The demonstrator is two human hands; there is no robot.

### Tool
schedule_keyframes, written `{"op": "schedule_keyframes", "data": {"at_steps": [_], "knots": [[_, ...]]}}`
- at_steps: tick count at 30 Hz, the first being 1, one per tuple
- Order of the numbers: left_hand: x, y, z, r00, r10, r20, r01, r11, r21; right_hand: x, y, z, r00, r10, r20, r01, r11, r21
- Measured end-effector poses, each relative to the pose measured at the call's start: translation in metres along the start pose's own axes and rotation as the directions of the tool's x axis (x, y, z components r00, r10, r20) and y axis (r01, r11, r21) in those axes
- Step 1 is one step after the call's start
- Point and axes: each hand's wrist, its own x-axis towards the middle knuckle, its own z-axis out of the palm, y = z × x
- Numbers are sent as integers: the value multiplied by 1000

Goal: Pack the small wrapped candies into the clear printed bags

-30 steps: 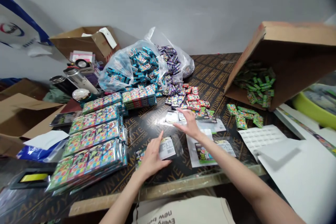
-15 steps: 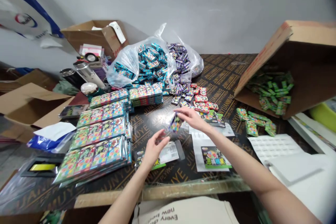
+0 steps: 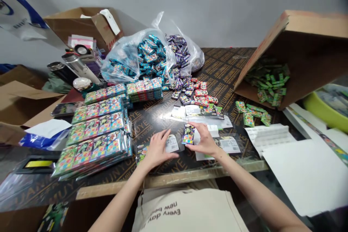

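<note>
Between the thumb and fingers of my right hand (image 3: 203, 139) is a small purple candy box (image 3: 187, 134) with a colourful printed front, held upright over the table. My left hand (image 3: 157, 149) is open, thumb and fingers apart, over a flat printed plastic pouch (image 3: 172, 144). That pouch is partly covered by the hand. Under and beside my right hand lies another printed pouch (image 3: 230, 144) with a white label. Farther back, more pouches (image 3: 199, 110) lie in front of small red boxes (image 3: 201, 100) and loose purple boxes (image 3: 185, 99).
Stacks of filled packs (image 3: 95, 145) stand on the left. Behind are clear bags of blue boxes (image 3: 152, 52) and purple boxes (image 3: 179, 49). A tipped carton (image 3: 307, 43) with green boxes (image 3: 272, 87) is at right, near white sheets (image 3: 299, 174). Bottles (image 3: 78, 67) stand at back left.
My right hand has brought the purple box down and turned its front towards me. My left hand has lowered onto the pouch. The whole view has shifted slightly.
</note>
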Motion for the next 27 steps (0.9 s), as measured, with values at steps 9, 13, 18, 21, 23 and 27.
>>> {"op": "schedule_keyframes", "data": {"at_steps": [9,13,18,21,23,27], "knots": [[-12,-5,-6,985,154,73,-163,979,125,-9,8,8,959,-94,267,96,995,3],[-11,-1,-8,984,169,58,-172,983,62,-8,3,9,970,-102,221,108,994,-16],[-6,0,-7,994,106,-25,-104,993,45,-9,-7,15,996,8,92,-12,999,44],[-5,0,-5,994,110,-3,-109,992,60,12,13,5,999,39,25,-38,997,-67],[-6,-3,-2,994,112,21,-113,990,82,37,44,-10,969,168,-183,-210,946,-246],[-10,-13,5,993,87,82,-99,982,160,82,103,-44,954,262,-148,-300,857,-419]]}}
